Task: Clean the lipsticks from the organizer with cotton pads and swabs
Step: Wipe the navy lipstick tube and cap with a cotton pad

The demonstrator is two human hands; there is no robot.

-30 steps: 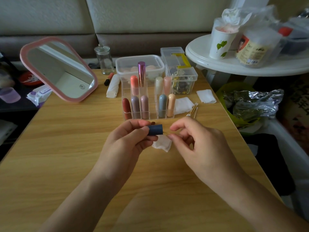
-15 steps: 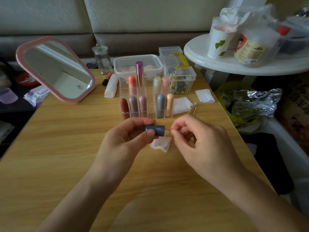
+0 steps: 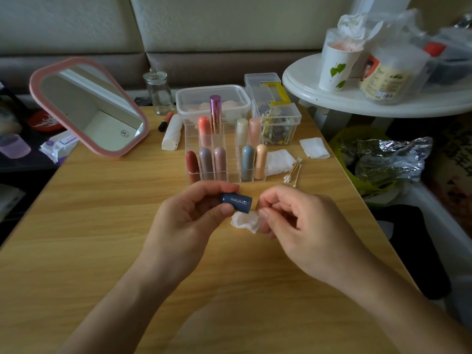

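My left hand (image 3: 189, 221) grips a dark blue lipstick tube (image 3: 236, 202) sideways above the wooden table (image 3: 102, 226). My right hand (image 3: 306, 231) pinches thumb and forefinger together at the tube's right end, on what looks like a thin cotton swab, mostly hidden by the fingers. A crumpled white cotton pad (image 3: 244, 222) sits just below the tube, against my right fingers. Right behind my hands, the clear organizer (image 3: 231, 159) holds several upright lipsticks.
Loose swabs (image 3: 293, 172) and two cotton pads (image 3: 279, 162) (image 3: 314, 148) lie right of the organizer. Behind it stand a clear tub (image 3: 213, 100), a clip box (image 3: 278, 121) and a glass jar (image 3: 158, 90). A pink mirror (image 3: 89, 106) leans at left. A round white table (image 3: 357, 103) is at right.
The blue tube has tilted so its printed side faces up. My right fingers have closed in toward its open end and lowered a little. The pad stays below.
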